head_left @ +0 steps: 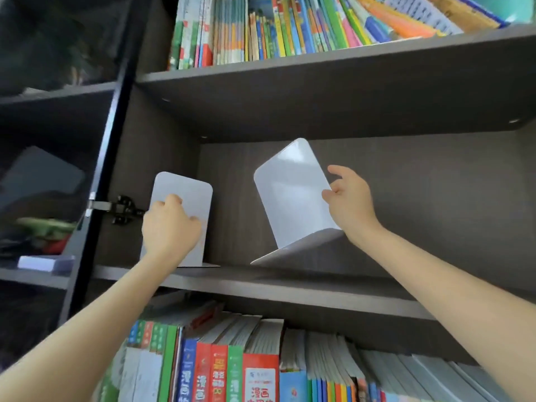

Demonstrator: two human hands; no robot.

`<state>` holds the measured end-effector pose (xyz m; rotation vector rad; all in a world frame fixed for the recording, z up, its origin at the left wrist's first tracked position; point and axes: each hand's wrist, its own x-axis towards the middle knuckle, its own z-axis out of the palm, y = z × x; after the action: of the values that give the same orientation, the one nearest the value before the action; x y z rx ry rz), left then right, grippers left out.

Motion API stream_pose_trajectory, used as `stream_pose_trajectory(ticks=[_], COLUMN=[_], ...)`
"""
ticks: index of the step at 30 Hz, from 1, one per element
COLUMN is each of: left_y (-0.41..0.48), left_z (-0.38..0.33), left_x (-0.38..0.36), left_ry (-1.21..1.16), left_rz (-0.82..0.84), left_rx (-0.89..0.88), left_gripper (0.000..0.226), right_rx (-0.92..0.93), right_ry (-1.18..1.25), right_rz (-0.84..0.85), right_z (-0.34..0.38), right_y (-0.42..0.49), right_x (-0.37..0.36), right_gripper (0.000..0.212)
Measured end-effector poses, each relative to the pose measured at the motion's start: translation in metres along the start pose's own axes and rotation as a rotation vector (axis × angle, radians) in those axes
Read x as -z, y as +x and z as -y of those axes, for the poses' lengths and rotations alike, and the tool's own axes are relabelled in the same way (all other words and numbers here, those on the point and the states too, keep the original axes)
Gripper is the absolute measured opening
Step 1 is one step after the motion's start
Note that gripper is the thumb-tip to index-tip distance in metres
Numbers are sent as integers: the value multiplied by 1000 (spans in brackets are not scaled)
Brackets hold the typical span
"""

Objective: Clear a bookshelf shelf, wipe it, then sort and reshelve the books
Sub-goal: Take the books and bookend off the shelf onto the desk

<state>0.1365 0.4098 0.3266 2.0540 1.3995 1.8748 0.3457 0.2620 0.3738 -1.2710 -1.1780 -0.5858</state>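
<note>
reaching into the middle shelf (261, 281) of a dark wood-grain bookcase, both bare arms extended up from 6 o'clock. left hand (169, 229) sits at about 9 o'clock of centre, fingers curled and clamped over the upright plate of a white metal bookend (190, 192); that bookend stands upright near the shelf's left wall, its foot flat on the board. right hand (352, 201) at roughly 2 o'clock of centre, thumb and fingers pinched on the right edge of a second white bookend (290, 192); this one is tilted, top leaning toward 11 o'clock, its foot lifted at the right and touching the shelf only at its front-left corner as far as can be told. the two bookends are apart. shelf holds no books between or beside them. upper shelf at 12 o'clock carries a packed row of colourful books (290, 27), those at the right leaning. lower shelf at 6 o'clock holds another row of books (246, 369), spines red, green, blue. a door hinge (121, 210) shows at 9 o'clock on the side wall.
</note>
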Motion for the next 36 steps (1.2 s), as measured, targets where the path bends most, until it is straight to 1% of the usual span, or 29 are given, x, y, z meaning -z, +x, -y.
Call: stream_pose_trajectory(ticks=[4,8,12,14,16,19,21,23,25,28,31,33,36], left_y=[26,44,65,80,92,105,110,110,106,98,91,85,80], left_z=[19,28,32,31,26,19,19,21,23,23,15,3,-14], left_x=[-2,-12,-21,-25,-27,-29,-32,-37,-44,-53,-50,-39,-15], left_ry=[104,273,555,575,475,332,272,191,24,-335,-464,-584,-723], left_rz=[16,-84,-146,-153,-119,-51,-12,25,74,193,156,117,126], left_rx=[84,41,-47,-77,-31,79,99,38,-18,-24,-38,9,94], left_gripper=[32,34,41,49,53,45,35,14,19,22,30,36,33], right_rx=[-27,-65,-95,-91,-86,-81,-92,-129,-182,-238,-249,-250,-245], right_ry=[95,162,211,218,217,194,191,221,282,389,458,494,540], right_rz=[-23,-50,-21,-7,6,5,-17,-53,-86,-69,-20,-7,-14], right_z=[11,15,20,21,21,16,13,9,7,7,10,14,24], right_y=[4,5,7,6,7,11,16,22,26,26,21,16,8], right_x=[-49,-83,-102,-107,-110,-109,-106,-102,-99,-96,-92,-88,-80], right_gripper=[46,45,44,43,42,41,41,40,39,41,42,40,38])
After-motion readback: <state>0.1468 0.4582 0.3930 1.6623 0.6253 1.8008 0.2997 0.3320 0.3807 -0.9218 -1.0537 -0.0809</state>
